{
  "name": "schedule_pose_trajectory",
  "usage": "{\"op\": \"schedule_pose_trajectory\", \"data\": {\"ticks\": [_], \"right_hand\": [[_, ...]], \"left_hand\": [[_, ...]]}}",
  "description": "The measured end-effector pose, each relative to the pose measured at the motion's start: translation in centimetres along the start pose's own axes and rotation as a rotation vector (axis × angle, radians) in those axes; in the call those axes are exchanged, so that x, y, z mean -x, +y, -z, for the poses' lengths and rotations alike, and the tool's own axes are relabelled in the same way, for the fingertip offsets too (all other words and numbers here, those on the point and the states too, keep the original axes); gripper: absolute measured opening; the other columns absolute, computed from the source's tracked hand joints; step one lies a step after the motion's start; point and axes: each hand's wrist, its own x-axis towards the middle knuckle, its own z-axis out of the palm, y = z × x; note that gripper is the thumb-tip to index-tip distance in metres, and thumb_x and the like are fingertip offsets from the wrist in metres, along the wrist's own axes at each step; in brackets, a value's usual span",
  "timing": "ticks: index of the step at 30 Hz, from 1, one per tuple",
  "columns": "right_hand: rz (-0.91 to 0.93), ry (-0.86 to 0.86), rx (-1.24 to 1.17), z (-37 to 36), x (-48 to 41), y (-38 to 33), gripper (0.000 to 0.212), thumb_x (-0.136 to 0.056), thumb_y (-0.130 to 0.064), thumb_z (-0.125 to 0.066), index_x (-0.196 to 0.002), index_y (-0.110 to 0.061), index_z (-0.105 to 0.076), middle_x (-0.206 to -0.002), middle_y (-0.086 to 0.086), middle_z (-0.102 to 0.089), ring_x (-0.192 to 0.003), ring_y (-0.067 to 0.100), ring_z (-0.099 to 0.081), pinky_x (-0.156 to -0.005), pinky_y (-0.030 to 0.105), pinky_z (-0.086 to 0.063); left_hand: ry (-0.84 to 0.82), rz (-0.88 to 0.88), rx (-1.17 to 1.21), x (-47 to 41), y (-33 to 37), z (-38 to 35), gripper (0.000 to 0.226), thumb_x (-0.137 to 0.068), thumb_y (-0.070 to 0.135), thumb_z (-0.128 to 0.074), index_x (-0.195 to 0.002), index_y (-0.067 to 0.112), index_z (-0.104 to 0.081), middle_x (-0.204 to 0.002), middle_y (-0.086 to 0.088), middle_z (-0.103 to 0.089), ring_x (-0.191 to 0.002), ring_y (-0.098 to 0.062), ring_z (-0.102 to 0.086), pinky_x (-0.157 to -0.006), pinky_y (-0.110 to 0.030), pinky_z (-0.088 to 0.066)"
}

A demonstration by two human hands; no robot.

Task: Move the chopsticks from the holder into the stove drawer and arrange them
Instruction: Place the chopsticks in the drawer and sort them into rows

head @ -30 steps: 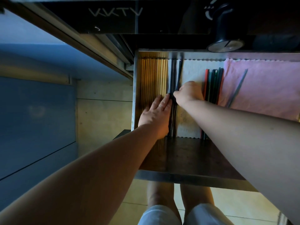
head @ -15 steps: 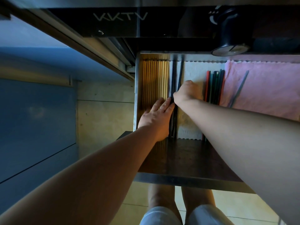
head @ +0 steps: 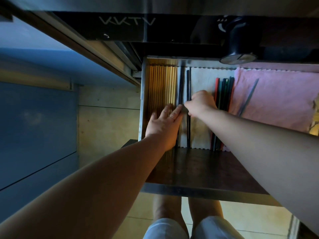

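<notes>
The stove drawer (head: 143,100) stands pulled out below the black stove front. Several pale wooden chopsticks (head: 162,87) lie side by side along its left wall. Beside them lie dark chopsticks (head: 180,83), and a second dark pair (head: 188,128) sits a little to the right. My left hand (head: 164,125) rests flat on the wooden ones, fingers spread, fingertips against the dark ones. My right hand (head: 200,105) is curled with its fingertips pinching the dark pair. Coloured chopsticks (head: 224,90) lie farther right on a white liner (head: 202,80).
A pink cloth (head: 279,97) covers the drawer's right part, with one grey chopstick (head: 248,99) slanted on it. A black stove knob (head: 238,49) juts out above the drawer. The drawer's metal front edge (head: 198,192) is near my legs. Blue cabinet fronts stand at the left.
The dark chopsticks have spread into two separate lines, with a gap of white liner between them. My right hand has shifted slightly right; my left hand stays flat on the wooden ones.
</notes>
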Motion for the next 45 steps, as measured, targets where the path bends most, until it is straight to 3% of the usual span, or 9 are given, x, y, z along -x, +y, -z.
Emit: {"op": "schedule_pose_trajectory", "data": {"ticks": [3, 8, 11, 14, 21, 26, 34, 37, 45], "right_hand": [[-0.028, 0.019, -0.055, -0.6, -0.3, -0.1, 0.014, -0.081, -0.020, -0.071, -0.088, -0.007, -0.071, -0.083, 0.011, -0.073, -0.077, 0.026, -0.072, -0.071, 0.035, -0.061], [0.051, 0.062, 0.068, -1.1, 0.7, 0.2, 0.021, -0.082, -0.032, -0.068, -0.084, -0.011, -0.072, -0.080, 0.008, -0.071, -0.076, 0.025, -0.068, -0.062, 0.023, -0.049], [0.039, 0.051, 0.083, -1.6, 1.1, 0.2, 0.022, -0.081, -0.034, -0.069, -0.084, -0.013, -0.072, -0.083, 0.008, -0.072, -0.079, 0.025, -0.068, -0.070, 0.027, -0.056], [0.023, -0.017, -0.051, -1.3, 1.4, 0.1, 0.015, -0.086, -0.022, -0.069, -0.088, -0.008, -0.075, -0.084, 0.009, -0.073, -0.078, 0.024, -0.070, -0.074, 0.034, -0.059], [0.047, 0.025, -0.026, -0.4, 1.8, 1.1, 0.018, -0.090, -0.015, -0.060, -0.090, -0.007, -0.076, -0.086, 0.008, -0.074, -0.072, 0.017, -0.064, -0.065, 0.019, -0.045], [0.077, -0.009, -0.082, -0.3, 2.7, 1.0, 0.022, -0.090, -0.005, -0.054, -0.094, -0.004, -0.075, -0.100, 0.012, -0.073, -0.094, 0.024, -0.067, -0.084, 0.030, -0.053], [0.057, -0.052, -0.132, 0.0, 2.9, 1.2, 0.023, -0.088, -0.002, -0.051, -0.099, 0.003, -0.071, -0.107, 0.019, -0.070, -0.102, 0.031, -0.065, -0.093, 0.041, -0.053], [0.057, -0.064, -0.140, 0.6, 3.0, 1.8, 0.024, -0.091, -0.005, -0.050, -0.098, 0.000, -0.072, -0.102, 0.013, -0.072, -0.097, 0.027, -0.066, -0.089, 0.035, -0.054], [0.008, -0.009, -0.287, 3.5, 2.1, 6.1, 0.026, -0.084, -0.016, -0.049, -0.069, -0.028, -0.066, -0.095, 0.004, -0.074, -0.093, 0.028, -0.069, -0.087, 0.043, -0.056]], "left_hand": [[-0.033, 0.009, 0.027, 0.1, 0.3, 0.2, 0.091, -0.092, 0.011, -0.052, -0.155, 0.026, 0.013, -0.161, 0.005, 0.025, -0.149, -0.027, 0.014, -0.116, -0.058, -0.014], [-0.047, 0.033, 0.098, -0.3, 0.2, -0.1, 0.090, -0.092, 0.006, -0.048, -0.155, 0.026, 0.013, -0.159, 0.008, 0.029, -0.149, -0.022, 0.018, -0.117, -0.056, -0.013], [-0.032, 0.053, 0.137, -0.2, 0.0, -0.6, 0.091, -0.091, 0.006, -0.049, -0.154, 0.026, 0.014, -0.158, 0.009, 0.030, -0.148, -0.018, 0.018, -0.118, -0.052, -0.012], [-0.043, 0.056, 0.148, -0.1, 0.0, -0.7, 0.091, -0.092, 0.007, -0.049, -0.153, 0.026, 0.016, -0.158, 0.010, 0.030, -0.148, -0.017, 0.019, -0.118, -0.051, -0.011], [-0.024, 0.052, 0.136, -0.1, 0.0, -0.8, 0.088, -0.093, 0.008, -0.047, -0.154, 0.028, 0.014, -0.158, 0.009, 0.030, -0.148, -0.019, 0.019, -0.117, -0.053, -0.012], [-0.035, 0.052, 0.089, -0.1, 0.3, -0.9, 0.091, -0.093, 0.010, -0.049, -0.153, 0.033, 0.015, -0.156, 0.010, 0.034, -0.148, -0.020, 0.021, -0.116, -0.055, -0.015], [-0.038, 0.065, 0.064, -0.2, 0.7, -0.8, 0.087, -0.094, 0.012, -0.046, -0.155, 0.032, 0.013, -0.158, 0.010, 0.031, -0.149, -0.020, 0.018, -0.116, -0.054, -0.013], [-0.048, 0.083, 0.058, -0.3, 1.0, -0.6, 0.081, -0.096, 0.016, -0.043, -0.155, 0.031, 0.010, -0.159, 0.009, 0.029, -0.149, -0.022, 0.016, -0.116, -0.055, -0.012], [0.114, 0.087, 0.151, -0.4, 3.7, 0.5, 0.067, -0.096, 0.015, -0.047, -0.154, 0.028, -0.018, -0.165, 0.002, 0.004, -0.151, -0.027, 0.001, -0.120, -0.050, -0.012]]}}
